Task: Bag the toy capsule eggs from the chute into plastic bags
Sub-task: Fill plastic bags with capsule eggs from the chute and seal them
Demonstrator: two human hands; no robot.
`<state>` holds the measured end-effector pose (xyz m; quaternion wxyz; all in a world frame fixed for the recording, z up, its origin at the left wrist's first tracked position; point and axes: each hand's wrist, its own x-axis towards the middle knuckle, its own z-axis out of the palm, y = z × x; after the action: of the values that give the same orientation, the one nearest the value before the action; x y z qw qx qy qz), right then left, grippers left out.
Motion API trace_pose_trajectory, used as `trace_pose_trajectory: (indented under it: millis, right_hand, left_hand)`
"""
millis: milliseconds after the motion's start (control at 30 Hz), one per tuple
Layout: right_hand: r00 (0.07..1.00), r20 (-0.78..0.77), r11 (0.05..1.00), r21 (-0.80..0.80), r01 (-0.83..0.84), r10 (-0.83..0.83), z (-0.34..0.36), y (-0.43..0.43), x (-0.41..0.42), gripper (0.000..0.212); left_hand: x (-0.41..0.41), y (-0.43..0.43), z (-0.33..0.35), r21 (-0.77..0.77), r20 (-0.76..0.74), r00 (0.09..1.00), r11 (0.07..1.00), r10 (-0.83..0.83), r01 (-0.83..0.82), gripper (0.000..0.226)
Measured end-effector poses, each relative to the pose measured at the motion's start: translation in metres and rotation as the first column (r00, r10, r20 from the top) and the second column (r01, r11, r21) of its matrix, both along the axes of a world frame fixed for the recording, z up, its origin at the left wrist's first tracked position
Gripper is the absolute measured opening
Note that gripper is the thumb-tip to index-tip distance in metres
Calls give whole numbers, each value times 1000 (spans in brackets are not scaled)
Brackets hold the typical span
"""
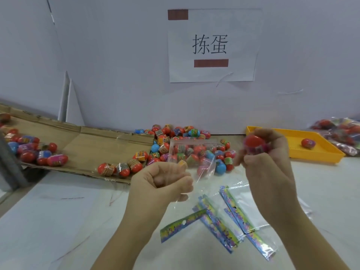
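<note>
Head view.
- Left hand (161, 182): fingers curled, pinching the edge of a clear plastic bag (191, 151) held above the bench (58, 221).
- Right hand (268, 162): gripping a red capsule egg (253, 142), blurred, just right of the bag.
- Loose eggs (175, 137): heaped at the foot of the cardboard chute (87, 141).
- Empty bags (229, 217): flat on the bench.

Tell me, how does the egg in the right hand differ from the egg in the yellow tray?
The held egg is raised, gripped by the right hand, red cap upward; the tray egg lies alone on its side in the yellow tray. The held egg looks blurred; the tray egg is sharper. Both are red capsule eggs with a printed band.
</note>
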<state>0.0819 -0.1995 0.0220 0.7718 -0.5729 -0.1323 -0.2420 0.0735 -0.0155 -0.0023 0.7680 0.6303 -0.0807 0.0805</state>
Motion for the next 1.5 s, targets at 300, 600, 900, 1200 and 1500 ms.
trace_pose_trajectory:
  millis: [300, 600, 900, 1200, 1500]
  right_hand:
    - [901, 425, 746, -570, 345, -92, -10, 13, -12, 40]
    - [877, 460, 411, -778, 474, -140, -13, 12, -12, 29]
    - [928, 359, 331, -868, 370, -96, -15, 16, -19, 32]
    - [971, -182, 829, -510, -230, 157, -15, 27, -16, 58]
    - [959, -168, 935, -234, -265, 229, -21, 28, 1, 13]
  left_hand:
    - [-4, -5, -3, 123, 88, 995, 991, 51, -61, 44]
    - [-7, -6, -4, 187, 174, 984, 982, -40, 7, 43]
    - [-8, -7, -2, 99, 219, 973, 993, -78, 58, 25]
    - [3, -1, -3, -170, 88, 996, 985, 26, -11, 27]
    - [5, 5, -7, 27, -83, 978, 980, -193, 196, 42]
